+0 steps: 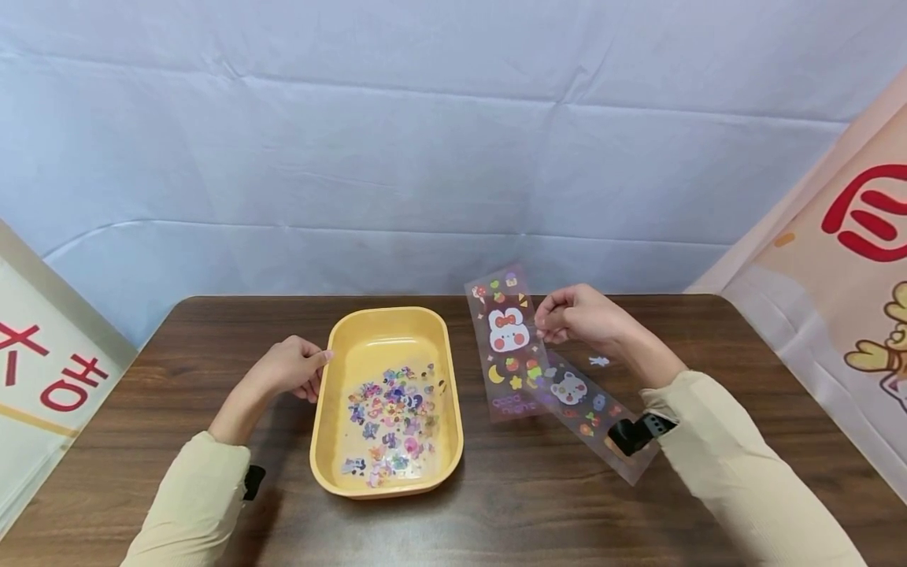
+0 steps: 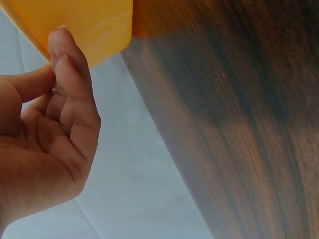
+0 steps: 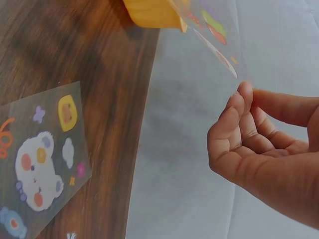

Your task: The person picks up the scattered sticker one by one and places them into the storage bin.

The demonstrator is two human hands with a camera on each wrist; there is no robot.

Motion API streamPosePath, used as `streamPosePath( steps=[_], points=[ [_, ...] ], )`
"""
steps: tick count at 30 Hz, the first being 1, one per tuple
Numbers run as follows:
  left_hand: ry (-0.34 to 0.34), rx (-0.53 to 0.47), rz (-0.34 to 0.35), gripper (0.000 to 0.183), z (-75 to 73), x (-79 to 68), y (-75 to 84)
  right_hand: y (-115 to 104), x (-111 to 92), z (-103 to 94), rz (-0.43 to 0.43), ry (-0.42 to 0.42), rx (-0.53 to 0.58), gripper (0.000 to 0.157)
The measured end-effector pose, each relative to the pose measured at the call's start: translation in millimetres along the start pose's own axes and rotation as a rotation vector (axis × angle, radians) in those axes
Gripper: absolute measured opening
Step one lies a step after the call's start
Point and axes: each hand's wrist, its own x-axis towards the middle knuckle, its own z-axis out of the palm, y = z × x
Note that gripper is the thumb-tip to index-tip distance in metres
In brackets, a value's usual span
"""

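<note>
A yellow rectangular tray (image 1: 388, 316) with small colourful stickers (image 1: 397, 409) scattered inside stands left of centre on the table. My left hand (image 1: 294, 368) pinches its left rim between thumb and fingers; the left wrist view shows the same grip on the yellow wall (image 2: 99, 30). With thumb and fingertips my right hand (image 1: 581, 316) pinches the right edge of a clear sticker sheet (image 1: 509, 350) printed with a white bunny. That sheet is raised at a tilt in the right wrist view. Partly beneath it lies a second clear sheet with a white bear (image 1: 569, 388).
A small pale sticker (image 1: 598, 361) lies on the brown wooden table (image 1: 538, 512), right of the sheets. White cloth (image 1: 397, 157) hangs behind the table. Printed panels stand at the left (image 1: 42, 378) and right (image 1: 850, 299).
</note>
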Motion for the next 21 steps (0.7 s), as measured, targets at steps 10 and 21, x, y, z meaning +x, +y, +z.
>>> streamPosePath(
  steps=[10,21],
  points=[
    [0.002,-0.004,0.002,0.036,0.2,-0.9,0.5,-11.9,5.0,7.8,-0.030,0.002,0.033,0.009],
    [0.004,-0.007,-0.002,0.036,0.2,-0.5,0.0,-27.5,8.5,15.1,-0.043,-0.030,0.051,0.011]
  ],
)
